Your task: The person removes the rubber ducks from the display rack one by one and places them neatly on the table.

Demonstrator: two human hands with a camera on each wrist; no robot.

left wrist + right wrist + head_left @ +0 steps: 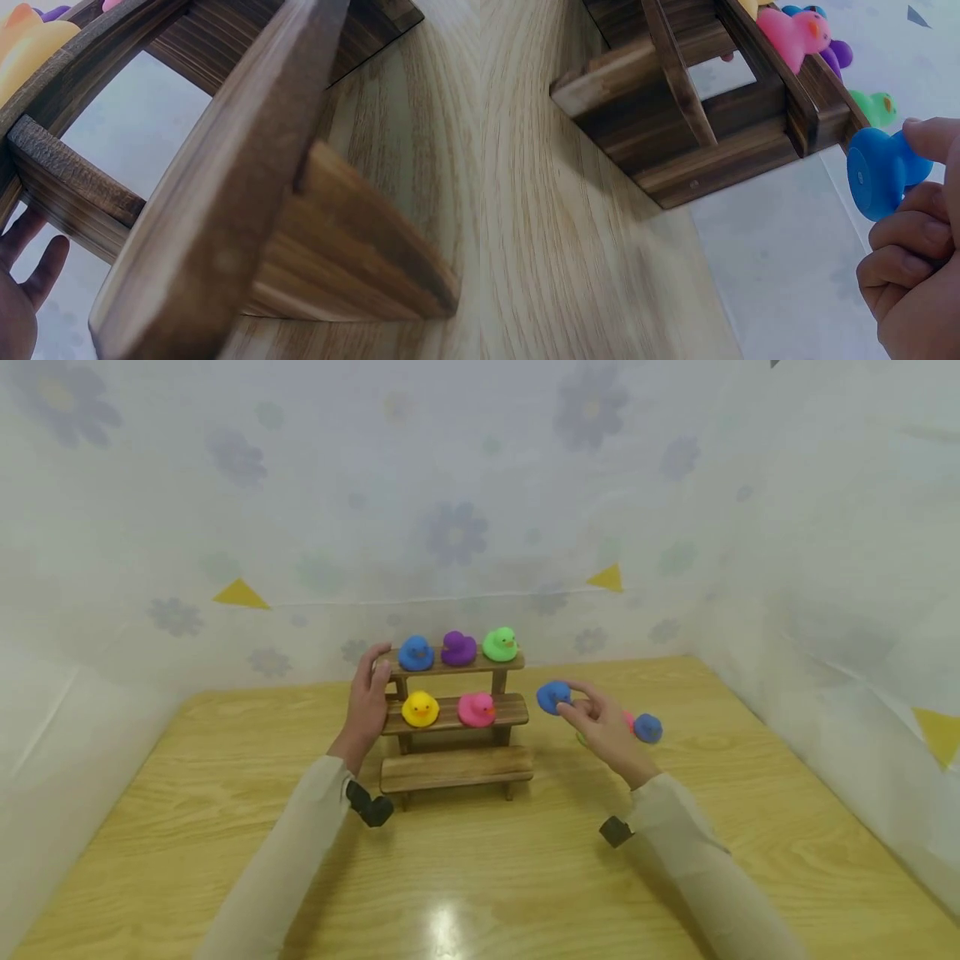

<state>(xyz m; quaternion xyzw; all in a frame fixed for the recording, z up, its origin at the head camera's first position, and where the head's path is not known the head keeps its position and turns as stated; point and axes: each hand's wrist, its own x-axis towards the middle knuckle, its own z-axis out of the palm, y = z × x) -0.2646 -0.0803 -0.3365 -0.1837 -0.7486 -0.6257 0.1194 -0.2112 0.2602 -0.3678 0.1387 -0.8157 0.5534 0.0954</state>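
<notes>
A three-tier wooden display stand (457,767) stands on the table. My left hand (366,706) grips the left end of its top shelf, the thumb in front; in the left wrist view, fingers (45,274) show beside an upright. My right hand (603,731) pinches a blue rubber duck (553,697) between thumb and fingers, raised just right of the middle shelf. On the top shelf sit blue (416,654), purple (459,649) and green ducks (501,645). The middle shelf bears a yellow duck (420,710) and a pink duck (477,710). The bottom shelf is bare.
Another blue duck (648,728) lies on the table (480,877) right of my right hand. Parts of a pink duck (628,720) and something green (581,738) show behind that hand. Pale flowered sheeting (457,535) encloses the back and sides.
</notes>
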